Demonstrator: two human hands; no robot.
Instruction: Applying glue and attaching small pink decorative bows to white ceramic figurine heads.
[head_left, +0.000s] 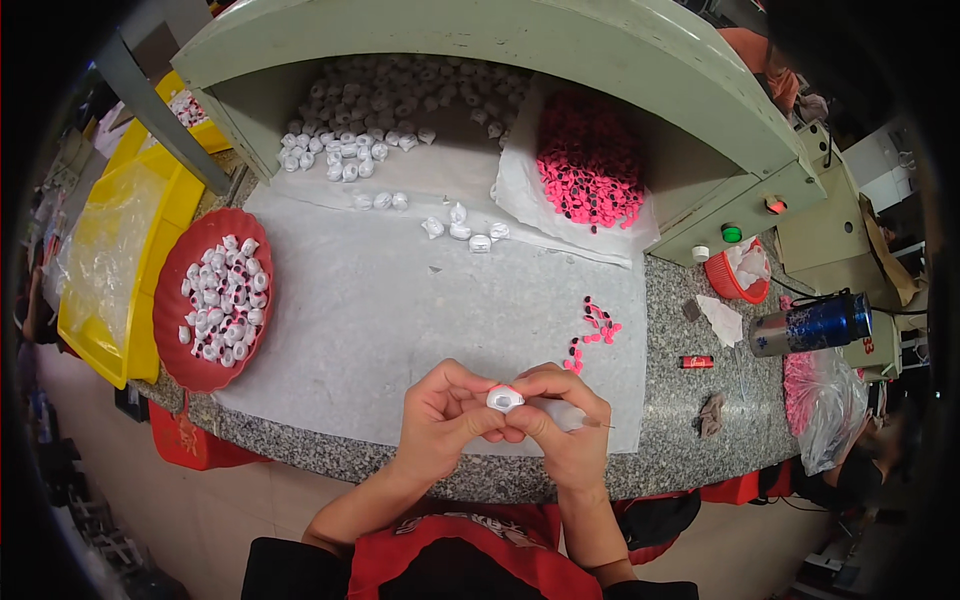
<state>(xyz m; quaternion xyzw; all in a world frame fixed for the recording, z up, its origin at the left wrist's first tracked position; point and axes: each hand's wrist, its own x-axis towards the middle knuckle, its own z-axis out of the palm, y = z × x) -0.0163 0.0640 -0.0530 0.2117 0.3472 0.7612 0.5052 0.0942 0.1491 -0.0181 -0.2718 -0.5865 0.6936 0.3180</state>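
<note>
Close in front of me, above the near part of the white paper sheet (340,310), both hands meet at one small white plastic part (505,399). It is rounded, with a grey recess facing up. My left hand (445,410) pinches it from the left between thumb and fingers. From the right, my right hand (560,415) closes its thumb and fingertips on the same part. A whitish, translucent object (562,413) with a thin tip also lies in the right hand; its kind I cannot make out. Just beyond are loose pink and black pieces (597,325).
A red dish (170,290) of white parts with pink and black stands left, beside a yellow tray (75,320). Under the grey-green metal hood (480,30) lie many white parts (350,150) and a pink-black pile (590,180). Right: red basket (735,280), blue flask (815,325), plastic bag (830,410).
</note>
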